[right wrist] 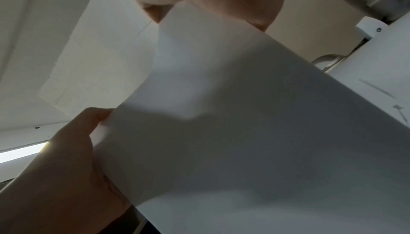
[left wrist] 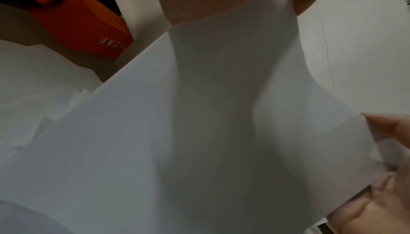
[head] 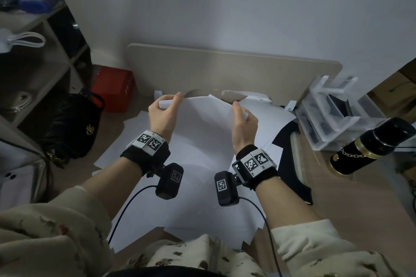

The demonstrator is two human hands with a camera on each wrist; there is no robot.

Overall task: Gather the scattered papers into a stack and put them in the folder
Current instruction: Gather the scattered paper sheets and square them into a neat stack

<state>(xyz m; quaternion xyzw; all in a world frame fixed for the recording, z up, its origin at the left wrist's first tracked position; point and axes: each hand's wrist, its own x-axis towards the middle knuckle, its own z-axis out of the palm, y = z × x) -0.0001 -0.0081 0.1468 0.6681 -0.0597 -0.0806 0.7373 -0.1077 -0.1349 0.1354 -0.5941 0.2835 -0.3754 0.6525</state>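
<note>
holding paper stack upright over desk, long axis left-right: left hand, right hand, each grip pinching one end.

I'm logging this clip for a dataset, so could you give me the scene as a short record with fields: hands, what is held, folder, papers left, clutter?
left hand: grips the stack's left edge
right hand: grips the stack's right edge
stack: white sheets, lifted off the desk between both hands
loose papers: still spread on the desk under the hands
folder: black, on the desk at right, partly under papers
clutter: red box, black bag, black bottle, clear organiser
</note>
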